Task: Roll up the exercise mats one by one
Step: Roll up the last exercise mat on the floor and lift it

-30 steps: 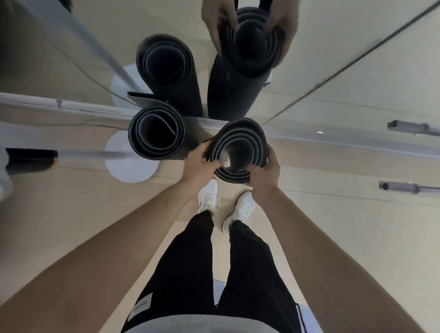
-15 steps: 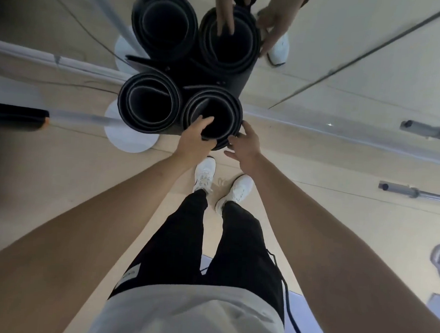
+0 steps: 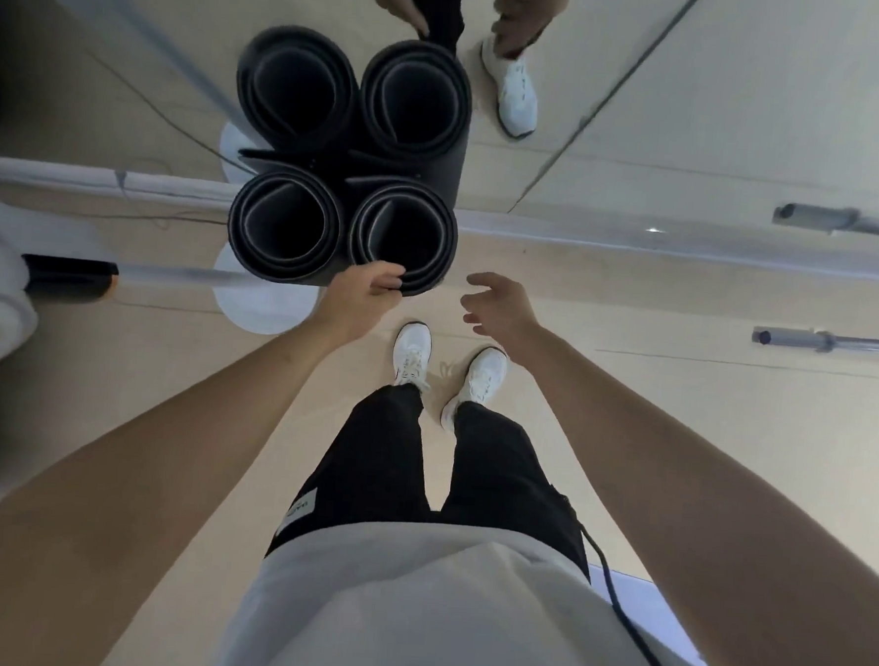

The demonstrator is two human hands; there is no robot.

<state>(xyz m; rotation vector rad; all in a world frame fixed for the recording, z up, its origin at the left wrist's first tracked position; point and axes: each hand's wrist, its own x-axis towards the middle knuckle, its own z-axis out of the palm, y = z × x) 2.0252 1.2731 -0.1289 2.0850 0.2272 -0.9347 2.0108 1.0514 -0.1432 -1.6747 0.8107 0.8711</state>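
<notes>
Beige floor [image 3: 635, 303] bears two upright black rolled mats [image 3: 447, 240]; left hand [image 3: 365, 291] pinches one's rim, right hand [image 3: 498, 305] slack.

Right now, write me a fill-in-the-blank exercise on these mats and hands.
1. The left mat and the right mat stand upright against a ____.
2. The left hand touches the rim of the ____ mat.
3. The right hand holds ____.
4. The shoes are ____.
Missing words: mirror; right; nothing; white.
</notes>
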